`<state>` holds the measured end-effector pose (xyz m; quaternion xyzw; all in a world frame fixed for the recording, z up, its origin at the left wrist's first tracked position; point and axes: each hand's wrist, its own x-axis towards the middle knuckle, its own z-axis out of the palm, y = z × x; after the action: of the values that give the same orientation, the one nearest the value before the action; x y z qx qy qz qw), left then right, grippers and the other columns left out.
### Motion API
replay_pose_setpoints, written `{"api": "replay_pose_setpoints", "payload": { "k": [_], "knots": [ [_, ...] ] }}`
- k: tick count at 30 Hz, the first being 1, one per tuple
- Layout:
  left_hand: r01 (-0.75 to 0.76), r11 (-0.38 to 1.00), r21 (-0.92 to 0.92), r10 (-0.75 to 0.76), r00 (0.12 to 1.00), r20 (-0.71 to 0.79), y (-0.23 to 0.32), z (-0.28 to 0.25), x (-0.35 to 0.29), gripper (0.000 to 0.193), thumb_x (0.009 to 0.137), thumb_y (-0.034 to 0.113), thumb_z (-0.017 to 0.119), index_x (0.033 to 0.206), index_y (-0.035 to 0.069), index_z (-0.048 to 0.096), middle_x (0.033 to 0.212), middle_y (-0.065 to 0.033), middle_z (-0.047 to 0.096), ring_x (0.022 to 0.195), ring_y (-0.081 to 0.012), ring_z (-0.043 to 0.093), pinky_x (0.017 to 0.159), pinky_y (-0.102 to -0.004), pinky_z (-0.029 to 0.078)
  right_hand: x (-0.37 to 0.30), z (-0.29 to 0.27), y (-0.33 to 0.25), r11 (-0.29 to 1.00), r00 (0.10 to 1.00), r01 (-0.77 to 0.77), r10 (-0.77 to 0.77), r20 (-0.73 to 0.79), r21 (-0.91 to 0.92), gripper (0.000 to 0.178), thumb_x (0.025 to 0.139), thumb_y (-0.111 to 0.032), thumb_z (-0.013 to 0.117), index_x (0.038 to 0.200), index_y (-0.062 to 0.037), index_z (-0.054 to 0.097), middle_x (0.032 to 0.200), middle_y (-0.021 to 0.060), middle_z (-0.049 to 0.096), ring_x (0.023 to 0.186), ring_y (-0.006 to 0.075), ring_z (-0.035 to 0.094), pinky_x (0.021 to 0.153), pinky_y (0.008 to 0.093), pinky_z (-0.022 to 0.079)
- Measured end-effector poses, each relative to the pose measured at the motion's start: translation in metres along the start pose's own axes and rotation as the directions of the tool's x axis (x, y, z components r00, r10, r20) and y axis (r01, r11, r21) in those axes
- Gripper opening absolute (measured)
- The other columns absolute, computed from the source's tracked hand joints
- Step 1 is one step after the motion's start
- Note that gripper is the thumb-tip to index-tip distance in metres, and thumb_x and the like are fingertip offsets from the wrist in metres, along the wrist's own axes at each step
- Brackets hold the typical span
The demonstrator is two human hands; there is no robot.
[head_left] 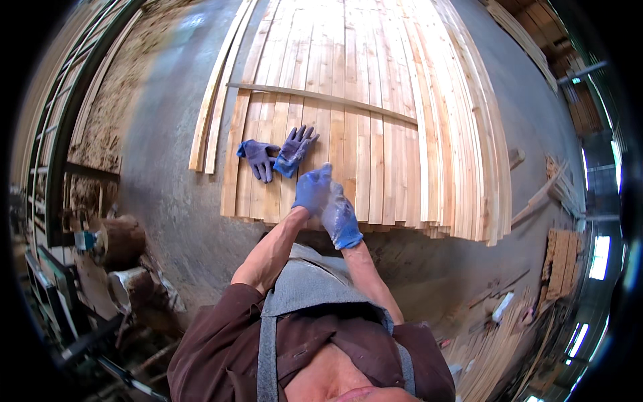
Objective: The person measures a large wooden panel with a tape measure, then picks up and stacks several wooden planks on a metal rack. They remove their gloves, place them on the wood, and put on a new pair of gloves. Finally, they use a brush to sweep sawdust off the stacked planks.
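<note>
- Brown shirt and grey apron sit nearest, at six o'clock in the head view.
- At the dial's centre, left hand and right hand meet in blue gloves; fingers look bunched, though what they pinch I cannot tell.
- Two loose gloves lie toward eleven on pale planks, below a crosswise strip.
- Grey floor shows at ten, dark metal frame at nine, bright window past three.
</note>
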<state>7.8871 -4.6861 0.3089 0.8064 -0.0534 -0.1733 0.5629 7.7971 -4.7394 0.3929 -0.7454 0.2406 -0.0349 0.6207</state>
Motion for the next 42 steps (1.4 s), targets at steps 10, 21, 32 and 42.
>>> {"api": "replay_pose_setpoints", "payload": {
  "k": [10, 21, 32, 42],
  "knots": [
    [-0.066, 0.973, 0.222, 0.082, 0.995, -0.065, 0.025, 0.015, -0.016, 0.058, 0.098, 0.049, 0.041, 0.079, 0.001, 0.067, 0.08, -0.0275, 0.063, 0.079, -0.0456, 0.062, 0.071, -0.0522, 0.046, -0.039, -0.066, 0.043, 0.985, 0.966, 0.167, -0.172, 0.192, 0.04, 0.051, 0.092, -0.01, 0.062, 0.139, -0.0003, 0.046, 0.132, 0.0113, 0.058, 0.115, 0.0175, 0.057, 0.098, 0.0281, 0.044],
    [-0.092, 0.988, 0.126, 0.066, 0.979, 0.194, 0.1, -0.104, 0.041, 0.038, 0.102, 0.029, 0.035, 0.122, 0.014, 0.062, 0.138, -0.0075, 0.044, 0.131, -0.0183, 0.033, 0.11, -0.0325, 0.022, -0.037, -0.037, -0.007, 0.602, 0.904, -0.417, 0.199, 0.378, 0.681, 0.042, 0.099, -0.011, 0.05, 0.139, -0.0033, 0.043, 0.126, 0.0104, 0.058, 0.112, 0.0174, 0.059, 0.088, 0.0349, 0.053],
    [0.446, 0.467, -0.763, -0.423, 0.871, 0.25, -0.035, -0.164, 0.142, 0.073, 0.091, 0.063, 0.052, 0.129, 0.001, 0.047, 0.11, -0.0126, 0.063, 0.084, -0.0205, 0.064, 0.071, -0.0344, 0.052, 0.146, 0.049, -0.06, 0.998, 0.999, 0.013, -0.016, 0.039, 0.057, 0.008, 0.092, -0.011, 0.06, 0.094, -0.0052, 0.065, 0.08, -0.0027, 0.063, 0.064, 0.004, 0.055, 0.054, 0.0199, 0.044],
    [0.282, -0.29, -0.915, -0.015, 0.954, 0.299, -0.054, -0.222, 0.1, 0.088, 0.089, 0.072, 0.038, 0.143, 0.002, 0.032, 0.143, -0.0224, 0.043, 0.126, -0.0393, 0.049, 0.106, -0.0581, 0.039, 0.324, 0.113, -0.051, 0.988, 0.993, -0.109, 0.103, 0.062, 0.109, 0.01, 0.092, -0.012, 0.057, 0.098, -0.008, 0.065, 0.084, 0.0011, 0.068, 0.065, 0.0075, 0.063, 0.05, 0.022, 0.052]
  ]
}}
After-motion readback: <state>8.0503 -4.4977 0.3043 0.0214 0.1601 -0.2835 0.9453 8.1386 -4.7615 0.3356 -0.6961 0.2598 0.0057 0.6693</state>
